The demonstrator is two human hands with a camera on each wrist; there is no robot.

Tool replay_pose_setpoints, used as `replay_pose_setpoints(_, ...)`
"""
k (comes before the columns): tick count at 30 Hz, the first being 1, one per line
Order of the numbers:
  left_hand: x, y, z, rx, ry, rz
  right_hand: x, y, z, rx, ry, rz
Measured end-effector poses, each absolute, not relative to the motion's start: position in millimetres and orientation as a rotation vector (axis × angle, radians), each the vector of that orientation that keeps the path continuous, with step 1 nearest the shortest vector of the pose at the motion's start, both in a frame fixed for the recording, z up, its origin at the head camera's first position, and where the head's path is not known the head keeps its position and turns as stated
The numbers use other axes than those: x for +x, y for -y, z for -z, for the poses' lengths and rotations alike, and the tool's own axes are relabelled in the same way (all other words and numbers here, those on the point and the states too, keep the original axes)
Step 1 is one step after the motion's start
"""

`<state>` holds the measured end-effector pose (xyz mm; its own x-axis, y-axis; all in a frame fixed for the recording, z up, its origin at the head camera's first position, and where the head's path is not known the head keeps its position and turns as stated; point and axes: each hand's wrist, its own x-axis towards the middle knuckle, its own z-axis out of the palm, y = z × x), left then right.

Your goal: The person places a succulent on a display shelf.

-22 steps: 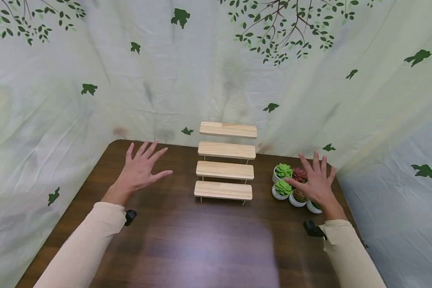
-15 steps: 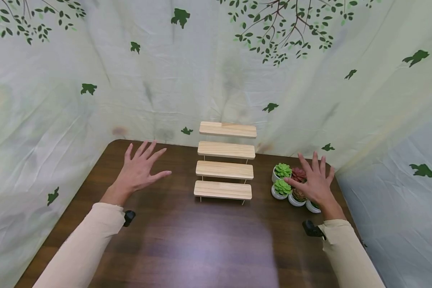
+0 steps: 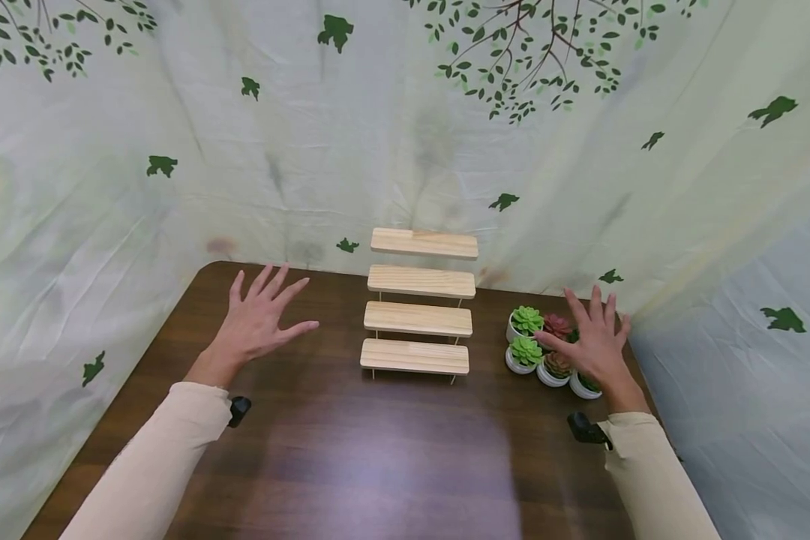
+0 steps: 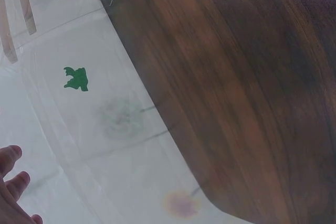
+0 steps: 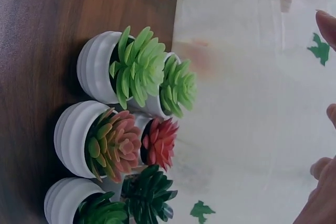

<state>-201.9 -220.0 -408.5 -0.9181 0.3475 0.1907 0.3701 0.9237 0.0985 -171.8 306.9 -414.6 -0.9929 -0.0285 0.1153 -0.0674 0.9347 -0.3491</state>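
Note:
My left hand [image 3: 253, 322] hovers over the left part of the table with fingers spread, holding nothing. On the right my right hand [image 3: 597, 345] is spread above a cluster of potted succulents and partly covers them in the head view. White ribbed pots hold a light green succulent [image 5: 139, 66], a second light green one [image 5: 178, 85], a reddish-green one [image 5: 118, 142], a red one [image 5: 160, 142] and dark green ones [image 5: 149, 195]. Between the hands stands a four-step wooden shelf [image 3: 415, 356] with pale boards on thin legs. Only fingertips [image 4: 18, 184] of the left hand show in its wrist view.
The dark brown wooden table [image 3: 378, 465] reaches back to a pale curtain [image 3: 297, 135] printed with leaves and branches. The curtain also hangs along both sides. A black wrist camera [image 3: 586, 429] sits at the right cuff, another black camera [image 3: 239, 411] at the left.
Both hands stay spread in nearly the same places. The whole head view has shifted slightly, so the shelf and pots appear a little further left.

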Motion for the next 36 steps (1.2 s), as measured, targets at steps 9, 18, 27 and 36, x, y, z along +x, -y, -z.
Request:
replay_pose_setpoints(9,-203.7,220.8,407.9,-0.539,2.915,0.213,-166.3,-316.5,417.4,0.024,2.961,-0.59)
replay_pose_setpoints(18,-201.5,221.6,410.1,-0.529,2.927,0.204,-165.1,-321.9,420.7,0.008,2.955,-0.604)
replay_pose_setpoints(27,-201.6,220.3,411.1,-0.523,2.925,0.237,-167.0,-324.2,419.1,0.004,2.948,-0.583)
replay_pose_setpoints(36,-199.6,218.6,417.0,-0.53,2.912,0.304,-166.5,-329.9,413.4,-0.005,2.942,-0.572)
